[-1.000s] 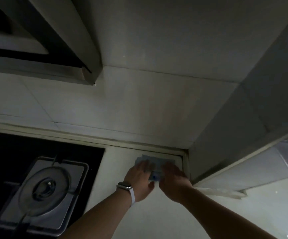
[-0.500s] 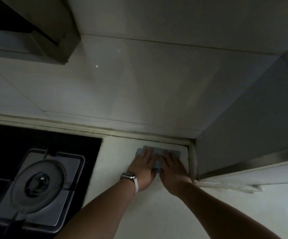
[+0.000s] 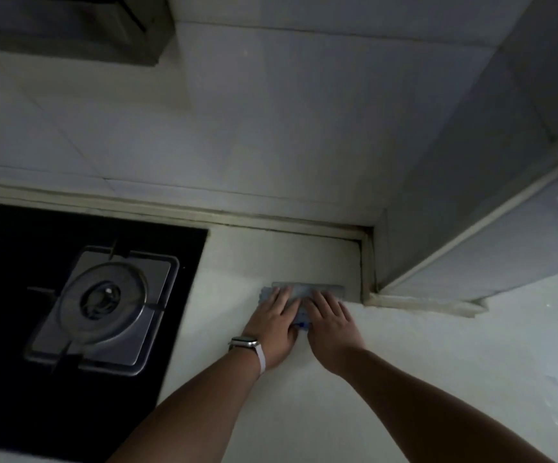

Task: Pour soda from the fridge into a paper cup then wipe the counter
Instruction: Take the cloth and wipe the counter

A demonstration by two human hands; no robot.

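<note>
A pale blue-grey cloth [image 3: 317, 290] lies flat on the white counter [image 3: 404, 379], a short way in front of the back corner. My left hand [image 3: 272, 324], with a watch on the wrist, presses on the cloth's left part with straight fingers. My right hand [image 3: 332, 324] presses flat on its right part, right beside the left hand. Both palms cover most of the cloth; only its far edge and a small blue bit between the hands show. No cup or soda is in view.
A black gas hob [image 3: 70, 312] with a steel burner plate [image 3: 103, 305] borders the counter on the left. Tiled wall [image 3: 237, 128] stands behind. A boxed column [image 3: 454, 212] juts out at the right, with a range hood [image 3: 70, 25] at top left.
Both hands and the cloth have slid toward me, away from the back wall. The fingers went from curled on the cloth to flat on it.
</note>
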